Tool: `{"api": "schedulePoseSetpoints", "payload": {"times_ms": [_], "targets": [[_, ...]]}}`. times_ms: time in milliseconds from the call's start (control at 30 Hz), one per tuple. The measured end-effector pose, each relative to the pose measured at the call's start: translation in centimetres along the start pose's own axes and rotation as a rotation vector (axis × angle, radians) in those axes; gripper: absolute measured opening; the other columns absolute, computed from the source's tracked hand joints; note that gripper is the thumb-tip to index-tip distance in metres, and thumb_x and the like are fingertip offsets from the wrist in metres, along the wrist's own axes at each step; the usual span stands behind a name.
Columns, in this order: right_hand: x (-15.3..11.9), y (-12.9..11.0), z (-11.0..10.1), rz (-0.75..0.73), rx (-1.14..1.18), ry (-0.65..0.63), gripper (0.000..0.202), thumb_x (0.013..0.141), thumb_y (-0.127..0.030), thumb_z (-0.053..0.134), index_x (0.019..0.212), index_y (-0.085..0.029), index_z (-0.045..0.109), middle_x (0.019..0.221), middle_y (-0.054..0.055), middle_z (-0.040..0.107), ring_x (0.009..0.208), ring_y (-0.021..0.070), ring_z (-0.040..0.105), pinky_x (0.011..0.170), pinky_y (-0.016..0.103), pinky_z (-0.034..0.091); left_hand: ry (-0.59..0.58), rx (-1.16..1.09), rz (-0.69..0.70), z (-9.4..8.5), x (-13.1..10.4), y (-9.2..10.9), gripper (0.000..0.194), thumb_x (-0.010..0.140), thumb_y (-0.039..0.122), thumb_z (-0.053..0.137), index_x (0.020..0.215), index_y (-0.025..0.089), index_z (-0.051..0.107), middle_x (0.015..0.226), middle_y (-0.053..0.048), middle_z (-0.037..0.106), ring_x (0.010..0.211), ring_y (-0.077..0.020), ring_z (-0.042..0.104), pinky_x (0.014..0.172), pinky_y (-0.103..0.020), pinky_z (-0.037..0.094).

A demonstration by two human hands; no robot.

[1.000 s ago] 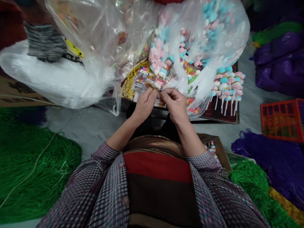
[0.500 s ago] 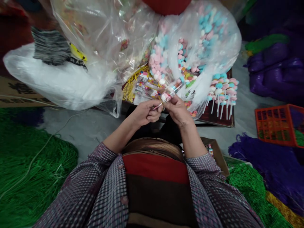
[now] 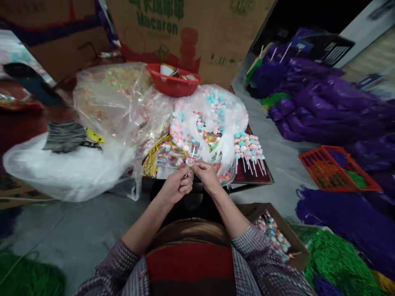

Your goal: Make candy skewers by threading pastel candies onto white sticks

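Observation:
Close together at the table's front edge, both my hands pinch the lower end of a candy skewer [image 3: 191, 153] in a clear printed wrapper. My left hand [image 3: 178, 185] is closed around its stick end. The fingertips of my right hand [image 3: 206, 174] press on the wrapper's neck, just below the candy. Gold twist ties [image 3: 149, 163] and flat printed wrappers [image 3: 171, 157] lie just beyond my left hand. A clear bag of pink, white and blue marshmallows [image 3: 216, 102] slumps behind. To its right, marshmallow skewers [image 3: 249, 147] with white sticks lie in a pile.
A red basket [image 3: 174, 84] stands behind the bags, before a big carton [image 3: 191, 33]. A large clear candy bag [image 3: 108, 94] and a knitted grey sleeve [image 3: 65, 136] are at left. Below right is an open box [image 3: 277, 230] of wrapped candy; an orange crate [image 3: 335, 168] sits on the floor.
My view has tilted upward, bringing the carton, the red basket and more of the box of wrapped candy into sight. The wrapped skewer now points more upright; both hands still grip it.

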State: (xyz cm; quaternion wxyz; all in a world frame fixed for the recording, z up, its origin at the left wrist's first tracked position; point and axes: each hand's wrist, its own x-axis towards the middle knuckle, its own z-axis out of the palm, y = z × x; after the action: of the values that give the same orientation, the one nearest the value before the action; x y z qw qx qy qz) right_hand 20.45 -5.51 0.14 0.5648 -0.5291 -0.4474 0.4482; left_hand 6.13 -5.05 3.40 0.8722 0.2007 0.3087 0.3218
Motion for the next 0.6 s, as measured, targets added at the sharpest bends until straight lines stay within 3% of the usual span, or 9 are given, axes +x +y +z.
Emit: {"api": "schedulePoseSetpoints", "payload": {"times_ms": [167, 300, 367, 467, 600], "targets": [[0.0, -0.5, 0.6, -0.321, -0.284, 0.113, 0.020, 0.084, -0.032, 0.067, 0.068, -0.023, 0.073, 0.076, 0.004, 0.073, 0.077, 0.0181, 0.066, 0.082, 0.035, 0.054, 0.108, 0.048, 0.163, 0.2, 0.9, -0.6, 0.041, 0.082, 0.048, 0.074, 0.069, 0.017, 0.051, 0.042, 0.013, 0.030, 0.031, -0.0017, 0.022, 0.036, -0.014, 0.019], [0.2, -1.3, 0.7, -0.500, -0.375, 0.114, 0.021, 0.089, -0.030, 0.065, 0.070, -0.025, 0.074, 0.075, 0.005, 0.075, 0.078, 0.0207, 0.068, 0.084, 0.040, 0.055, 0.165, 0.206, 0.291, -0.2, 1.7, -0.8, 0.048, 0.076, 0.060, 0.074, 0.070, 0.020, 0.048, 0.045, 0.013, 0.028, 0.036, -0.0037, 0.019, 0.039, -0.018, 0.017], [0.3, -1.6, 0.6, -0.553, -0.380, 0.091, 0.021, 0.089, -0.029, 0.065, 0.070, -0.025, 0.074, 0.073, 0.005, 0.075, 0.077, 0.0213, 0.069, 0.084, 0.041, 0.055, 0.260, 0.417, 0.428, -0.6, 1.8, -0.7, 0.044, 0.080, 0.056, 0.071, 0.068, 0.021, 0.048, 0.049, 0.009, 0.034, 0.042, -0.0065, 0.026, 0.043, -0.020, 0.021], [0.2, -1.7, 0.4, -0.547, -0.360, 0.043, 0.019, 0.088, -0.030, 0.067, 0.072, -0.025, 0.075, 0.075, 0.005, 0.076, 0.076, 0.0208, 0.071, 0.081, 0.039, 0.057, 0.350, 0.724, 0.616, -1.2, 1.7, -0.5, 0.028, 0.084, 0.036, 0.071, 0.067, 0.020, 0.055, 0.057, 0.004, 0.048, 0.055, -0.0114, 0.042, 0.056, -0.023, 0.029], [0.0, -1.9, 0.6, -0.475, -0.349, 0.061, 0.015, 0.087, -0.028, 0.066, 0.075, -0.025, 0.075, 0.080, 0.005, 0.076, 0.076, 0.0191, 0.071, 0.074, 0.033, 0.058, 0.333, 0.893, 0.665, -1.6, 1.5, -0.2, 0.022, 0.088, 0.030, 0.065, 0.069, 0.022, 0.058, 0.060, 0.003, 0.055, 0.060, -0.0159, 0.049, 0.064, -0.028, 0.035]]}}
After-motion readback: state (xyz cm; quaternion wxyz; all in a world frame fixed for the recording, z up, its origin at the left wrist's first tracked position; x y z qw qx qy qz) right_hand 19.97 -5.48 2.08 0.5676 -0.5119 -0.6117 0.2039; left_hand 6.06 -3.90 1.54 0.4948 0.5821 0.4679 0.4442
